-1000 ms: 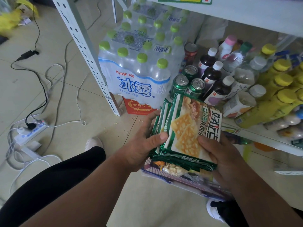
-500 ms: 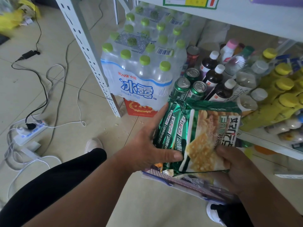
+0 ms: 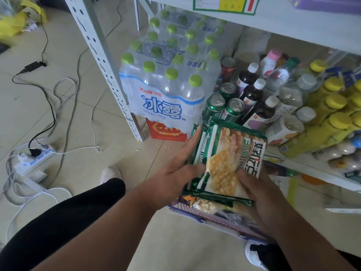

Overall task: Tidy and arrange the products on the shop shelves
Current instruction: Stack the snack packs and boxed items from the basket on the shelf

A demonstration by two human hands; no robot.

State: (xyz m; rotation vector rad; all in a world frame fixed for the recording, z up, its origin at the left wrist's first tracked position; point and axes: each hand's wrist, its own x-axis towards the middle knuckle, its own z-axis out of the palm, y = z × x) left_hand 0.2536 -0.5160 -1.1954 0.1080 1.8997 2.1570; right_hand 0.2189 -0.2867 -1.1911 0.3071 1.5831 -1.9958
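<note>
**Squaring up the cracker packets before shelving**

While only the head view is on offer, it shows the step plainly enough: a stack of green cracker packets (image 3: 224, 163) is held in the air between both hands, just in front of the front edge of the low shelf (image 3: 312, 167) and above a purple-edged packet (image 3: 195, 214) lying on the floor (image 3: 88, 153).

The left hand (image 3: 175, 173) lies against the stack's left side, its fingers (image 3: 192, 141) nearly straight along the packet edges and the thumb laid over the near corner, pressing rather than clasping. The right hand (image 3: 259, 196) holds the stack from below and the right, thumb curled onto the top packet's face; its other fingers are hidden beneath.

My reading is that the packets are being evened into one neat bundle, not yet placed. On the shelf stand green cans (image 3: 224, 106), dark bottles (image 3: 254, 94) and yellow-capped bottles (image 3: 332, 118), with a shrink-wrapped water pack (image 3: 166, 85) at its left end.

Next, the bundle needs a free spot; the shelf's front edge looks crowded, so the move probably calls for keeping both hands firm on the slippery wrappers.
</note>
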